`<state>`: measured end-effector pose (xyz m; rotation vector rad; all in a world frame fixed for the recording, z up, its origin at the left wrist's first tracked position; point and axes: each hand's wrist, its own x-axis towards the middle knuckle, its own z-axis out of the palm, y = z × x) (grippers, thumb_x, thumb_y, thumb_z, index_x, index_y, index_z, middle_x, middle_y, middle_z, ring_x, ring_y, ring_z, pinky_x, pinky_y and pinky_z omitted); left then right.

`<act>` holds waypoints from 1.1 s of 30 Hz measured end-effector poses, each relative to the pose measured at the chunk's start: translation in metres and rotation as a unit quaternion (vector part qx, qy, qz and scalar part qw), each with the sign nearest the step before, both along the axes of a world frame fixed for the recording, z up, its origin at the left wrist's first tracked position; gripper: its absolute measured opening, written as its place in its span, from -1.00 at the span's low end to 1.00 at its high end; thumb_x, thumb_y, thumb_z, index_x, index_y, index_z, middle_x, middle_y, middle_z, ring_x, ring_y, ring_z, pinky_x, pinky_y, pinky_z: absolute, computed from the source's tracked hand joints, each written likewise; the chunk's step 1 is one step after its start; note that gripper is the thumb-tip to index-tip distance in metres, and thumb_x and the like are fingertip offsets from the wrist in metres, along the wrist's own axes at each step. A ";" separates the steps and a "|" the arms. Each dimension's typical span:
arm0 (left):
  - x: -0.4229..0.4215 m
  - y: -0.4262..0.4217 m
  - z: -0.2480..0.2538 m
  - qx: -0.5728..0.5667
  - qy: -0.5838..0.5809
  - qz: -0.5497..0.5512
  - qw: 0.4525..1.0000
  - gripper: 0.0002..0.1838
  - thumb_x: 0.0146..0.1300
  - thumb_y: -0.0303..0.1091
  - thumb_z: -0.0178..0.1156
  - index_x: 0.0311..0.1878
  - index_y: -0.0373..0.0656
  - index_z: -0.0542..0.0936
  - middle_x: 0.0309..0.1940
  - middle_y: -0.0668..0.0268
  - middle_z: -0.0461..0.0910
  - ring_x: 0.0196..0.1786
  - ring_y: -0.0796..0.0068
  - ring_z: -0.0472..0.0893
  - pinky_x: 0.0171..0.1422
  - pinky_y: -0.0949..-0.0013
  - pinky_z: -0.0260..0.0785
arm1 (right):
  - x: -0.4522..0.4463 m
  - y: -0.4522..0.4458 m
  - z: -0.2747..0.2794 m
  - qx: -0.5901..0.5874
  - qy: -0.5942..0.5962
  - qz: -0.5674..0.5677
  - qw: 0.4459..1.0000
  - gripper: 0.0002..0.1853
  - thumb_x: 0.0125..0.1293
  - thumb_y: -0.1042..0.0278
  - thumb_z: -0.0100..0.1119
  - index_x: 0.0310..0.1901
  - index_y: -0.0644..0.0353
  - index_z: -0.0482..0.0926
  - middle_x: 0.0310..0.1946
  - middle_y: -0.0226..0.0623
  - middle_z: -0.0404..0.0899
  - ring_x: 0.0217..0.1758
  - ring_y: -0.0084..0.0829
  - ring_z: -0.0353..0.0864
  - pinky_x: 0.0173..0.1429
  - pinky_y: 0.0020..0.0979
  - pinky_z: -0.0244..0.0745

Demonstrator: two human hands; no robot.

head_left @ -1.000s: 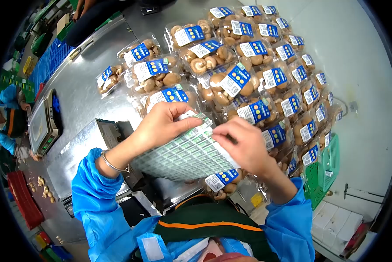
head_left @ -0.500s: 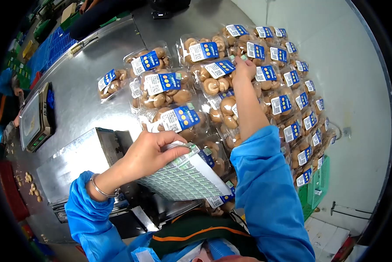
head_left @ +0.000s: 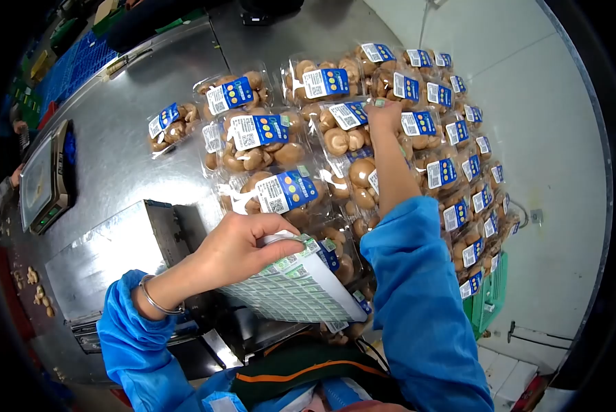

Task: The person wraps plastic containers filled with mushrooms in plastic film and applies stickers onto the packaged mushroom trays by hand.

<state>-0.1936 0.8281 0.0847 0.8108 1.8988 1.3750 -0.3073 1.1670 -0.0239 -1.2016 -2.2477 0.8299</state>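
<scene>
My left hand [head_left: 253, 248] pinches the top edge of a sheet of small green-and-white stickers [head_left: 291, 292], thumb in front; the sheet hangs down in front of my body. My right hand [head_left: 385, 117] reaches out over the packs, its fingers together on a small green sticker [head_left: 380, 103]. The fingertips touch a clear pack of brown mushrooms [head_left: 336, 141] near the right end of its blue-and-white label [head_left: 349, 114]. A nearer mushroom pack [head_left: 280, 191] bears a similar green sticker [head_left: 302, 170] at the corner of its label.
Rows of mushroom packs [head_left: 442, 172] cover the steel table [head_left: 143, 103] out to the white wall [head_left: 541, 137]. A metal box [head_left: 119, 250] stands at the near left, with a weighing scale [head_left: 47, 178] beyond. A green crate [head_left: 486, 295] is at the right. Loose mushrooms [head_left: 41, 295] lie far left.
The fingers of my right hand have come down onto the pack near its label, with the sticker at their tips. My left hand keeps its grip on the sheet. The view has shifted slightly.
</scene>
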 end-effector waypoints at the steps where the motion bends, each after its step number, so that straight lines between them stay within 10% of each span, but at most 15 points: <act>1: 0.000 -0.001 -0.001 0.017 0.008 0.004 1.000 -0.78 0.14 -0.30 0.24 -0.21 -0.21 0.59 -0.65 0.36 0.52 -0.65 0.73 0.39 -0.59 0.57 0.17 | 0.000 -0.005 0.006 0.054 -0.002 -0.006 0.999 -0.47 -0.12 0.31 0.41 -0.16 0.34 0.36 -0.21 -0.08 0.47 -0.16 -0.20 0.50 -0.04 -0.29 0.40; 4: -0.005 -0.004 0.006 -0.034 -0.029 -0.005 0.999 -0.82 0.11 -0.38 0.26 -0.23 -0.22 0.59 -0.41 0.32 0.62 -0.38 0.65 0.57 -0.31 0.57 0.42 | -0.013 -0.006 0.007 0.171 0.060 0.034 0.983 -0.69 0.01 0.29 0.32 -0.33 0.26 0.41 -0.42 -0.23 0.43 -0.38 -0.35 0.48 -0.30 -0.35 0.44; 7: -0.009 -0.008 -0.005 0.013 -0.003 -0.021 1.000 -0.82 0.10 -0.40 0.26 -0.22 -0.23 0.59 -0.37 0.30 0.61 -0.33 0.62 0.57 -0.27 0.56 0.43 | -0.055 -0.010 0.009 -0.402 0.203 0.076 0.890 -0.82 0.15 0.35 0.19 -0.43 0.20 0.39 -0.55 -0.33 0.39 -0.56 -0.51 0.41 -0.62 -0.55 0.29; 11: -0.008 -0.011 -0.010 0.049 -0.002 -0.014 0.999 -0.77 0.09 -0.34 0.27 -0.19 -0.21 0.58 -0.40 0.26 0.59 -0.41 0.52 0.55 -0.36 0.51 0.37 | -0.085 -0.041 -0.001 -0.599 0.368 -0.059 0.709 -0.85 0.27 0.38 0.05 -0.43 0.18 0.38 -0.62 -0.43 0.35 -0.64 -0.64 0.33 -0.73 -0.72 0.10; 16: -0.011 -0.021 -0.007 0.031 -0.020 -0.031 0.999 -0.77 0.11 -0.33 0.25 -0.18 -0.22 0.57 -0.35 0.23 0.61 -0.34 0.49 0.59 -0.31 0.50 0.42 | -0.076 -0.053 -0.007 -0.607 0.450 -0.085 0.650 -0.86 0.29 0.37 0.02 -0.40 0.19 0.37 -0.59 -0.40 0.37 -0.62 -0.64 0.36 -0.70 -0.74 0.24; 23: -0.010 -0.026 -0.021 0.079 0.001 -0.015 0.997 -0.75 0.10 -0.31 0.25 -0.17 -0.20 0.57 -0.39 0.25 0.60 -0.38 0.48 0.59 -0.35 0.49 0.42 | -0.105 -0.047 -0.024 -0.559 0.429 -0.174 0.688 -0.82 0.16 0.51 0.08 -0.27 0.43 0.36 -0.36 -0.09 0.44 -0.38 -0.29 0.50 -0.38 -0.45 0.58; 24: -0.010 -0.026 -0.022 0.091 0.007 -0.009 0.996 -0.75 0.11 -0.31 0.24 -0.15 -0.19 0.57 -0.40 0.27 0.59 -0.38 0.51 0.58 -0.35 0.50 0.41 | -0.098 -0.037 -0.016 -0.579 0.380 -0.149 0.706 -0.88 0.24 0.47 0.05 -0.31 0.33 0.36 -0.49 -0.22 0.43 -0.57 -0.47 0.48 -0.62 -0.65 0.40; 33: -0.008 -0.026 -0.010 0.125 -0.126 0.074 0.981 -0.76 0.21 -0.31 0.13 -0.11 -0.23 0.53 -0.56 0.53 0.44 -0.51 0.82 0.31 -0.47 0.63 0.16 | -0.066 0.029 -0.006 -0.367 0.041 0.111 0.923 -0.76 0.17 0.30 0.20 -0.55 0.15 0.39 -0.72 -0.45 0.37 -0.77 -0.67 0.26 -0.77 -0.68 0.07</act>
